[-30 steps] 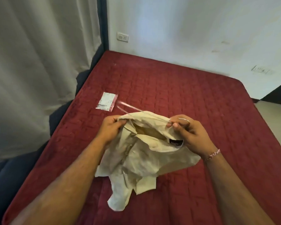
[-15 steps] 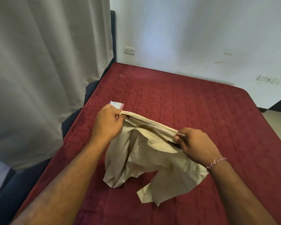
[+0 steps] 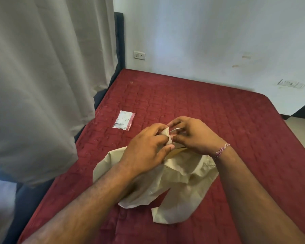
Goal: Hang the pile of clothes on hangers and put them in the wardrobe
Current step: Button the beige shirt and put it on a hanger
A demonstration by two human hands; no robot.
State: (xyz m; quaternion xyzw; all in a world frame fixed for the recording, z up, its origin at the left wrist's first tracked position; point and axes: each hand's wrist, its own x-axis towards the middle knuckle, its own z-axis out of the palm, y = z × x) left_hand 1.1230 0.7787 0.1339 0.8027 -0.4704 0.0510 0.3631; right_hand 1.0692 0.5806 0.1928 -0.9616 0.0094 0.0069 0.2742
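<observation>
Drawn together over the red bed (image 3: 209,106) within the last half-second: left hand (image 3: 144,148) and right hand (image 3: 194,136), previously spread to opposite ends of the cream shirt (image 3: 180,182), now nearly touching at its top edge. Left grip pinched on a small fold of fabric near the collar; right grip curled round the same spot, with a thin metallic piece, probably the hanger hook (image 3: 174,129), showing between the fingers. Rest of the shirt slumped on the bed below the wrists. Small packet (image 3: 124,119) lying apart toward the curtain (image 3: 42,76). Apparently mid-fitting; wardrobe step not begun.
</observation>
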